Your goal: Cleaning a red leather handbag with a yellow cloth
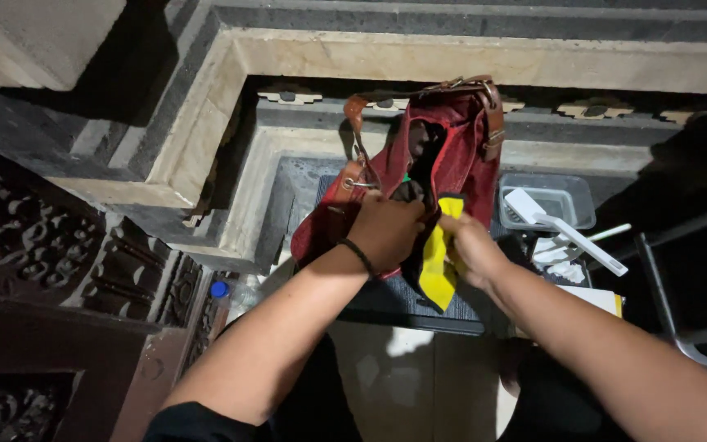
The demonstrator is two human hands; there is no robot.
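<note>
- Left hand (pixel 386 232) gripped the open mouth of a red bag (pixel 452 155) with brown straps.
- Right hand (pixel 472 250) pinched a yellow cloth (pixel 438 266) at the bag's opening.

Looks like a house entrance or porch, dim light. Evidence: stepped stone ledge (pixel 206 123) with carved trim, dark carved wooden door panel (pixel 34 237) at left, pale tiled floor (pixel 419 376), dark mat (pixel 403 307) on it, household clutter like a clear plastic tub (pixel 562 200).

Left hand (pixel 386 233) grips red bag (pixel 452 155); right hand (pixel 472 250) holds yellow cloth (pixel 438 266).
</note>
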